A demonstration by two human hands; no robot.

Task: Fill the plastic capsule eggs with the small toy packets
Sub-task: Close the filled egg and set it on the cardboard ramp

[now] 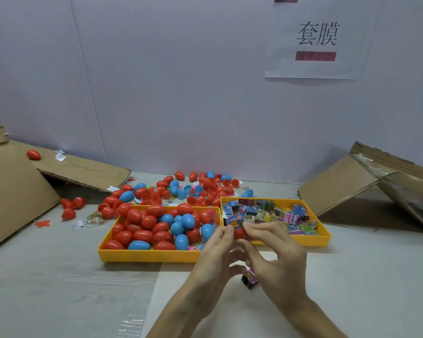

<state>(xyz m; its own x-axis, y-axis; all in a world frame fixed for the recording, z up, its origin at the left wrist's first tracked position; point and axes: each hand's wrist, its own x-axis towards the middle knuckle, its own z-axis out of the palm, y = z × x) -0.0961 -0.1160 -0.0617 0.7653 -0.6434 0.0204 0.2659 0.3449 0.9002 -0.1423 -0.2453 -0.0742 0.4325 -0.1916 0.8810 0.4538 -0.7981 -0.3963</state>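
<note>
Above the front of the counter (59, 276), just where two yellow trays meet, both hands come together on one red capsule egg (239, 234). Only a part of it shows between the fingers. The left hand (214, 254) pinches it from the left side with thumb and fingertips, and the right hand (277, 254) pinches it from the right, so the grip of each hand is clamped on this same egg. A small toy packet (235, 221) with colourful print stands out at the top of the egg and touches the fingertips of both hands.

Under the right palm a second packet (250, 279) with a pink side shows; I cannot tell if it lies on the counter or is held.

The left tray (144, 256) carries red and blue capsule eggs (160, 226). The right tray (314, 241) carries many printed toy packets (279, 213). Behind the trays, loose eggs (210, 184) lie on the counter, some whole and some open. A cardboard sheet (15, 196) leans at the far left and another cardboard piece (340, 186) at the far right.
</note>
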